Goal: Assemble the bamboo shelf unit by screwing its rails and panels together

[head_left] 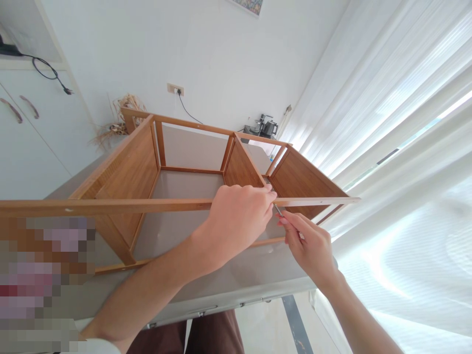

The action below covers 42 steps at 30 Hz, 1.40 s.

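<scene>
A wooden shelf frame (177, 202) lies on its side, with several flat wooden panels set across it. My left hand (239, 216) is closed round its near rail, with the fingertips at the joint of the middle panel (243, 164). Just right of those fingers, my right hand (308, 246) pinches a thin metal tool (278, 210). The tool's tip meets the near rail beside the joint. Its exact kind is hard to tell, because the fingers cover its other end.
The frame rests on a grey table (236, 280). A blurred patch (44, 265) covers the left side. White curtains (405, 123) hang on the right. Behind the frame are a black kettle (270, 128), dried plants (127, 105) and a wall socket (175, 89) with a cord.
</scene>
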Available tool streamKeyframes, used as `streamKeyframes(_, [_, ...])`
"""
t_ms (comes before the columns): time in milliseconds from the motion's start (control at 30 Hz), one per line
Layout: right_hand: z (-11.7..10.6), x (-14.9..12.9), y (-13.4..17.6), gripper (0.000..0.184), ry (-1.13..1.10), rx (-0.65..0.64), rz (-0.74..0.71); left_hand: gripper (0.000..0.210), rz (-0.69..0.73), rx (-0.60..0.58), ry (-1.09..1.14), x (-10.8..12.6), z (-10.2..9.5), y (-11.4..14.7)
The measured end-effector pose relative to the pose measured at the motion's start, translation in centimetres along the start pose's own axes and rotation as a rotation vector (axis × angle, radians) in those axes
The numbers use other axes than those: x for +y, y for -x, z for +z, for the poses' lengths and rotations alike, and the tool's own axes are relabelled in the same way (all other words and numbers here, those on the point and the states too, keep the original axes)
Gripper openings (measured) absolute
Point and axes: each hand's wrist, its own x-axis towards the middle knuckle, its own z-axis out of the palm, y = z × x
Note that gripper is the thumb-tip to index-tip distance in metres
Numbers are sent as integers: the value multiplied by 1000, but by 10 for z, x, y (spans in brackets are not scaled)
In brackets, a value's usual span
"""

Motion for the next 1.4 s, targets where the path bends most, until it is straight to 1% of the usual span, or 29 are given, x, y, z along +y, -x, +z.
streamKeyframes(133, [-3, 1, -1, 20, 57, 4, -16, 29, 3, -2, 8, 0, 0, -2])
streamKeyframes(300, [-15, 6, -5, 22, 157, -78, -53, 28, 11, 24, 7, -2, 3, -1])
streamKeyframes(433, [-20, 6, -8, 20, 179, -114, -72, 28, 15, 43, 3, -2, 5, 1])
streamKeyframes(500, [-18, 3, -8, 18, 166, -122, -52, 28, 12, 47, -1, -2, 5, 1])
streamKeyframes(600, [-9, -4, -4, 15, 70, -128, 63, 29, 13, 50, -8, -2, 6, 0])
streamKeyframes(667, [-1, -10, -2, 14, -6, -114, 142, 29, 11, 44, -2, -2, 5, -1])
streamKeyframes(733, [7, -16, 1, 12, -30, -61, 160, 29, 3, 35, 6, -2, 4, -2])
streamKeyframes(833, [17, -22, 4, 11, 12, 56, 106, 29, -12, 25, 10, -1, 3, -2])
streamKeyframes(933, [24, -22, 8, 13, 63, 116, 18, 29, -14, 18, 9, 0, 2, -2])
streamKeyframes(1000, [25, -19, 11, 15, 93, 131, -44, 29, -12, 15, 10, -1, 3, -2])
streamKeyframes(1067, [23, -14, 14, 17, 123, 145, -71, 29, -1, 20, 9, -1, 3, -2])
streamKeyframes(1233, [15, -3, 13, 21, 167, 128, -51, 29, 7, 37, -3, -2, 4, -1])
streamKeyframes(1400, [13, -2, 10, 20, 183, 107, -45, 29, 9, 41, -13, -1, 3, 0])
